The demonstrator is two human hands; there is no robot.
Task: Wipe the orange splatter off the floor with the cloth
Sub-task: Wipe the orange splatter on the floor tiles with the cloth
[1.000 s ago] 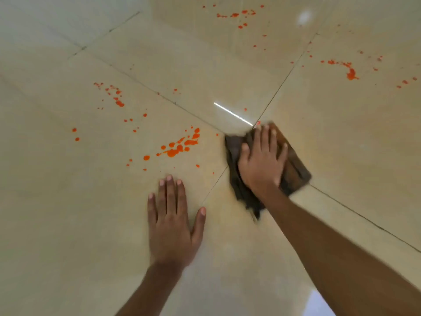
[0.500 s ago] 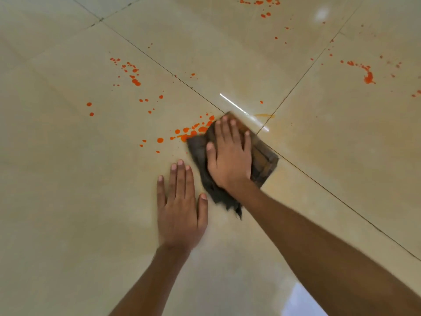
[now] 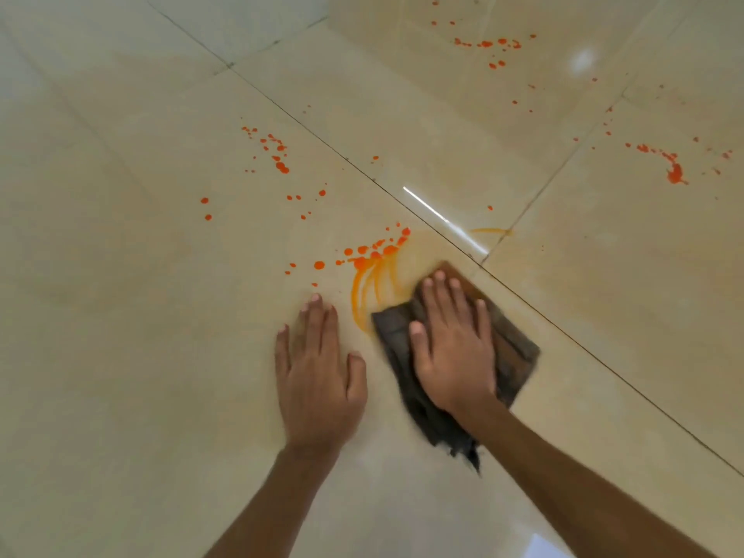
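Right hand (image 3: 455, 348) pressing cloth (image 3: 513, 356) flat, fingers straight and slightly spread.
Left hand (image 3: 318, 376) lying open on floor (image 3: 120, 316), fingers together; cloth sitting beside smeared orange splatter (image 3: 370, 267).

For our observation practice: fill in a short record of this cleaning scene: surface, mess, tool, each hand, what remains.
surface: glossy beige tiled floor
tool: dark cloth on the floor
mess: orange splatter; curved smear streaks left of the cloth
right hand: flat on the cloth, pressing
left hand: flat on bare tile
remains: drop clusters upper left, top, right
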